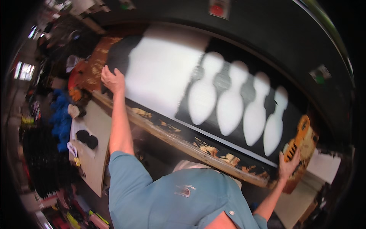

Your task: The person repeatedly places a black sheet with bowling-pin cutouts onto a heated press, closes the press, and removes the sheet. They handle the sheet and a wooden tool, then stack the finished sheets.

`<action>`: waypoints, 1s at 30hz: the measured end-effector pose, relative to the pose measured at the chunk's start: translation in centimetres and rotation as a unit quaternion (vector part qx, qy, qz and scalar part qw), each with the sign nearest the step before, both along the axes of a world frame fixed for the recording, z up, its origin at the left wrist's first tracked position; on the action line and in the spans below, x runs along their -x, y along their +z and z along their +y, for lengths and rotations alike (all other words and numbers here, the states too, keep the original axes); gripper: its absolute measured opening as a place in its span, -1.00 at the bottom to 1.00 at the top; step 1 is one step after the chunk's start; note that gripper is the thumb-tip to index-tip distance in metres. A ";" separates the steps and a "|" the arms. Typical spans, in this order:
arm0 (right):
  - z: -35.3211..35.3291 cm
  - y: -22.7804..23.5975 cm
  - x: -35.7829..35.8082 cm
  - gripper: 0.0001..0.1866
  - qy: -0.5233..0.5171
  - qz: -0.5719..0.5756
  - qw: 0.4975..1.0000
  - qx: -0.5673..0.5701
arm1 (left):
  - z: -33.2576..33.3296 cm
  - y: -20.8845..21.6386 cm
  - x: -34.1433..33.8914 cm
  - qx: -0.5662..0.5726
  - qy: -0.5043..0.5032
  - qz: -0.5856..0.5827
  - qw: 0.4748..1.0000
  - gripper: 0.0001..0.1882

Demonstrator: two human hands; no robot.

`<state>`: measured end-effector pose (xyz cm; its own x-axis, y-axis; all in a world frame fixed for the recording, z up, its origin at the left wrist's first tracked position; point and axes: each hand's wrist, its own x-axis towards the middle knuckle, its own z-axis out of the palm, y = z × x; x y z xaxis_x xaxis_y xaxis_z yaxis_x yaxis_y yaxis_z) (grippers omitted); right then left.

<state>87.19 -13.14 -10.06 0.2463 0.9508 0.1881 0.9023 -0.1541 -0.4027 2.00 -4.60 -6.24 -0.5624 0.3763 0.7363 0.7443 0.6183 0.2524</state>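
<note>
My left hand is at the left end of the long bed, fingers apart, beside the edge of a dark sheet; I cannot tell whether it touches it. At the right end, my right hand grips the lower part of an orange slotted flat tool with a hole near its top. Between the hands, a smooth white sheet covers the bed's left half. To its right, several white bowling-pin-shaped pieces stand out in a row against black.
A wooden rail with torn scraps runs along the near side. At left stands a pale board with dark round items, near a blue bundle. A dark hood with a red button overhangs the far side. White paper lies at right.
</note>
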 end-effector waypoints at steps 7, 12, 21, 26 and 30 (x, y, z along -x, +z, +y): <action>-0.2 2.5 1.5 0.08 -0.024 0.015 0.999 0.022 | 5.3 0.3 -28.2 0.071 -0.470 -0.323 0.818 -0.58; -0.1 4.7 0.0 0.02 -0.007 0.432 0.902 -0.003 | 8.9 -0.4 -53.1 0.123 -0.705 -0.282 0.639 -0.51; -3.1 7.2 -5.3 -0.03 -0.039 0.596 0.792 -0.130 | 6.2 -1.9 -76.3 0.306 -0.788 0.056 0.531 -0.55; -3.2 8.2 -5.9 -0.01 -0.009 0.548 0.829 -0.111 | -0.6 -0.1 -71.1 0.279 -0.896 -0.175 0.297 -0.62; -1.7 7.2 -3.4 0.02 0.012 0.481 0.875 -0.055 | -0.5 0.0 -62.2 0.203 -0.779 -0.210 0.555 -0.48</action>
